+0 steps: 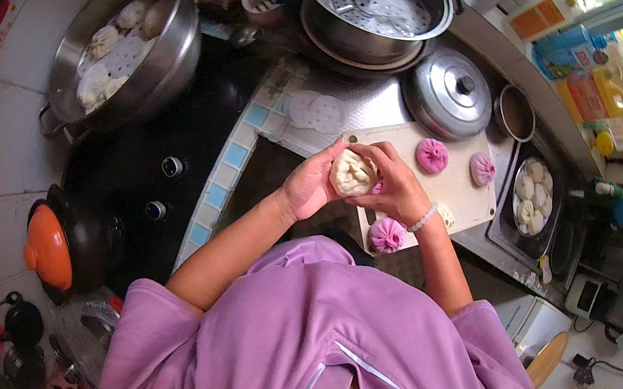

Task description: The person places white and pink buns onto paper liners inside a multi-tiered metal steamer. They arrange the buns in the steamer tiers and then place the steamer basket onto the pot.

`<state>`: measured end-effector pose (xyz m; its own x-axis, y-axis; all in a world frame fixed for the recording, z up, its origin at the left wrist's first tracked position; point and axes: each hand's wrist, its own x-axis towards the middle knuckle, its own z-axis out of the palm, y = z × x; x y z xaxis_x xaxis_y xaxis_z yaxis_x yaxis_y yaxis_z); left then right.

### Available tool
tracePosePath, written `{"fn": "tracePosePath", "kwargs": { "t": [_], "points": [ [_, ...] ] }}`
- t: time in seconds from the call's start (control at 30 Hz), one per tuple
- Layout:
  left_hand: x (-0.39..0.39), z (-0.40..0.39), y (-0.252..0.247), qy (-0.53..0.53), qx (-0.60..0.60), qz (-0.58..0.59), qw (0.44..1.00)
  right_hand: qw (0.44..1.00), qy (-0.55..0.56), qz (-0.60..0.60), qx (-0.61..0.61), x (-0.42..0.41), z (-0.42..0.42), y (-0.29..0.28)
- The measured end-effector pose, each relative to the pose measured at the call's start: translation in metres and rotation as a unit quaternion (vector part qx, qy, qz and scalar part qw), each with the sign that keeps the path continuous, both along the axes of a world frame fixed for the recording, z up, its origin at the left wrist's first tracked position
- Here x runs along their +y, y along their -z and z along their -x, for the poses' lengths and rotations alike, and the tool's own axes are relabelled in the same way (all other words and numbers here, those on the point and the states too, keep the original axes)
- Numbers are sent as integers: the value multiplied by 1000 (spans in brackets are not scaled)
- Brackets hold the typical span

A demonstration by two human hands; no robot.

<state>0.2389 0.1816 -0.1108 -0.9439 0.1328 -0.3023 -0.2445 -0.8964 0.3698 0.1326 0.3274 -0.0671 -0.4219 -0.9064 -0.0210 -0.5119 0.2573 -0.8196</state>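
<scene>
Between my two hands is a pale, pleated dough bun [353, 172], held above the near left side of a cutting board [464, 203]. My left hand [313, 185] cups it from the left, and my right hand [396, 183] curls its fingers around the other side. On the board lie a bright pink bun [431, 155], a paler pink bun [482, 169] and another pink bun [387, 235] at the near edge. A bit of pink shows behind my right fingers, and a pale bun [446, 215] is partly hidden by my right wrist.
A steel pot [166, 64] with buns on a rack stands on the black stove [123, 176]. Beyond the board are an empty steamer [378, 4], perforated liner papers [316, 112] and a pot lid [452, 93]. A dish of pale buns [533, 197] sits at right.
</scene>
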Motion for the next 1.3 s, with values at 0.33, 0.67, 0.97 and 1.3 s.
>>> {"fn": "tracePosePath", "kwargs": {
  "t": [0.33,0.67,0.97,1.3],
  "points": [
    [-46,-45,10,-110,6,-124,986,977,-111,-102,149,-90,-35,-43],
    [-217,-97,-121,-223,114,198,948,992,-92,29,79,-132,-41,-76],
    [-417,-64,-116,-161,-185,386,889,994,-88,-12,71,-118,-56,-54],
    [-456,-44,-51,-100,-284,377,876,994,-33,-76,66,-85,-48,-44]
  ]
}}
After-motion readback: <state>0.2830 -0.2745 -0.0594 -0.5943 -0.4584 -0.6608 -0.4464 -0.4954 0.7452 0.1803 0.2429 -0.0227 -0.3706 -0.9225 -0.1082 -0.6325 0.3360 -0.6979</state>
